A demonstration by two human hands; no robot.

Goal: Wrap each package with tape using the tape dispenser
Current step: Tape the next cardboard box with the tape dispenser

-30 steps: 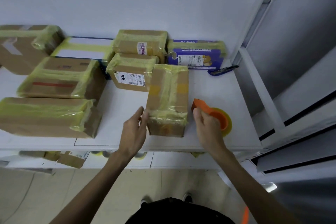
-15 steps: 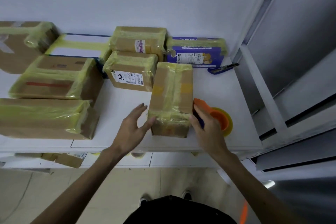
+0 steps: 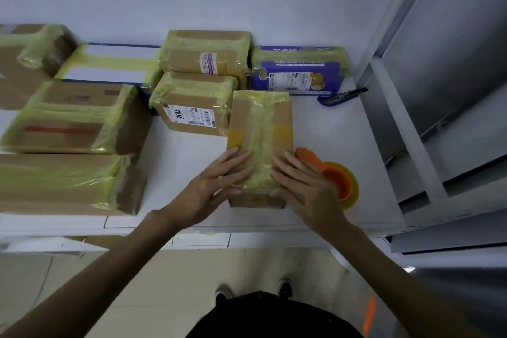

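Together, left hand (image 3: pixel 211 186) and right hand (image 3: pixel 304 186) press flat on package (image 3: pixel 260 123), half-hiding tape dispenser (image 3: pixel 338 177).

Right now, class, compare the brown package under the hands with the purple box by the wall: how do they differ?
The brown package is brown cardboard; the purple box is printed, with a white label. The brown package points away from the person; the purple box lies crosswise along the wall. The left hand and right hand press flat on the brown package; no hand touches the purple box. Both wear yellowish tape on the white table.
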